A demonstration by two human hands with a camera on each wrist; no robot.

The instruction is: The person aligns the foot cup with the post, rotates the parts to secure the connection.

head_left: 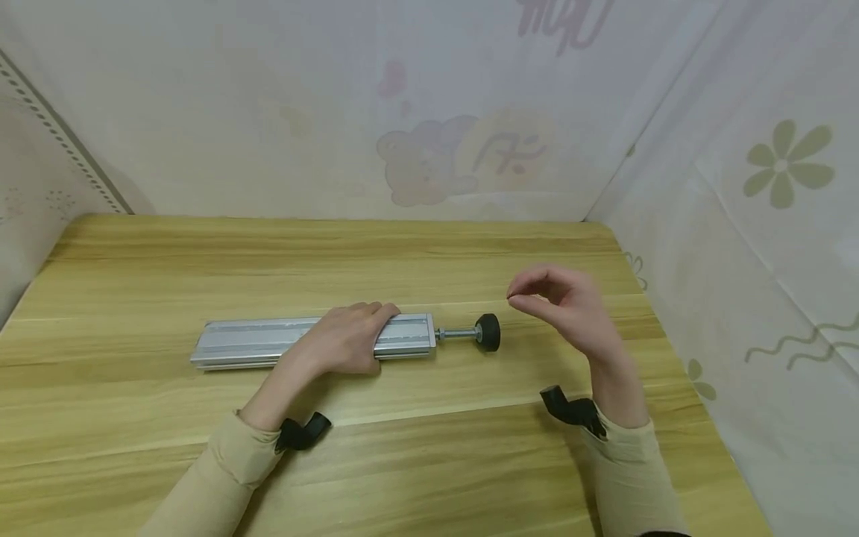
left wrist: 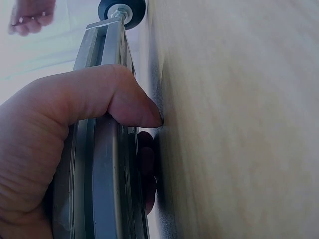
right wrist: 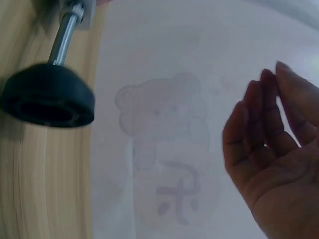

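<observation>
A length of aluminium profile lies lengthwise on the wooden table. From its right end sticks a threaded rod with a black levelling foot at its tip. My left hand grips the profile right of its middle; the left wrist view shows the thumb bent over one side and fingertips showing beyond it. Raised to the right of the foot, my right hand holds nothing. Its fingers are loosely bent, with the thumb near the index fingertip.
Patterned cloth walls stand behind the table and along its right side. A black curved piece juts from each sleeve cuff, one at the left wrist and one at the right wrist.
</observation>
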